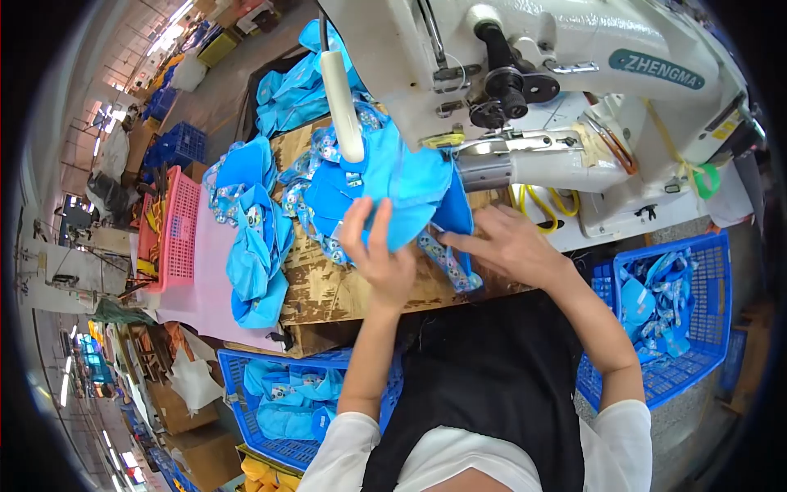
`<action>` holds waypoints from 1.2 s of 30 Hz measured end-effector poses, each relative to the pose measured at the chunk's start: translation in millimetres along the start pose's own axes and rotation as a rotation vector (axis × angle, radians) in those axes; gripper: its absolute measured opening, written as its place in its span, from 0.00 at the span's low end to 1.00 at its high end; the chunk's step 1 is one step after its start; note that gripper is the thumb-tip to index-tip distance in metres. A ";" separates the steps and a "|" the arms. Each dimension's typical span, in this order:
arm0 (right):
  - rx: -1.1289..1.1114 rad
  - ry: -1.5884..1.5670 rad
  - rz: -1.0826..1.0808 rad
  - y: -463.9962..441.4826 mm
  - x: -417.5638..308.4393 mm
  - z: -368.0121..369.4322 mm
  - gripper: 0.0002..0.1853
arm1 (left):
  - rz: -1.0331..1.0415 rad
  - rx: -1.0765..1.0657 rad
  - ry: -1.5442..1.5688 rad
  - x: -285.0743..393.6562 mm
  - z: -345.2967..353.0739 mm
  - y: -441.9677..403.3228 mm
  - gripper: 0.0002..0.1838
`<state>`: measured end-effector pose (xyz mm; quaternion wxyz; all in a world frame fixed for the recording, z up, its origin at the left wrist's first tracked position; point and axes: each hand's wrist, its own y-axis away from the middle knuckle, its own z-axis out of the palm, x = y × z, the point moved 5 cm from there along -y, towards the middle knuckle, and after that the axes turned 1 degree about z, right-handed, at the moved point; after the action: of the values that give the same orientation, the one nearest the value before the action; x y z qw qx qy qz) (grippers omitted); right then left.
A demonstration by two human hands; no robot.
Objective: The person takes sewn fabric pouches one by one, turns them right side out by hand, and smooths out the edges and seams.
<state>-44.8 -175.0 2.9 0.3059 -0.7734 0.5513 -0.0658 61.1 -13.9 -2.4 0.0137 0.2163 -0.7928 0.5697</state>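
A light blue fabric cap [402, 184] with a darker blue brim and a patterned strap [443, 262] lies at the narrow arm of a white sewing machine [557, 33]. My left hand [379, 258] is at the cap's near left edge, its fingers stretched and apart against the fabric. On the right, my right hand [515, 246] has its fingers closed at the brim's edge beside the strap; the thumb is partly hidden. The needle area is covered by the cap and machine parts.
More blue caps [254, 230] are piled left on the worn wooden table [328, 295]. Blue baskets of fabric pieces stand below left [238, 394] and at right [709, 328]. A pink basket [179, 230] is farther left. Scissors [611, 143] rest on the machine; a white lamp [343, 107] hangs over the cap.
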 end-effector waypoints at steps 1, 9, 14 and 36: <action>-0.019 0.065 -0.009 -0.6 -3.3 7.4 0.19 | 0.057 0.041 -0.004 0.1 -7.4 -7.2 0.29; 0.558 -0.315 0.502 3.7 -36.3 43.3 0.16 | 0.413 -0.251 -0.186 24.2 -27.8 -58.0 0.18; 0.896 -0.697 0.781 8.6 -37.3 65.3 0.11 | 0.439 -0.382 -0.145 30.8 -25.8 -69.5 0.16; 0.238 -0.043 0.558 -0.2 -44.9 60.3 0.14 | 0.282 -0.696 -0.003 41.5 -11.4 -80.3 0.22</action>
<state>-35.4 -110.7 -34.8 0.4123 -0.5518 0.7244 -0.0271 49.8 -37.9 84.8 0.0066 0.0884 -0.9609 0.2622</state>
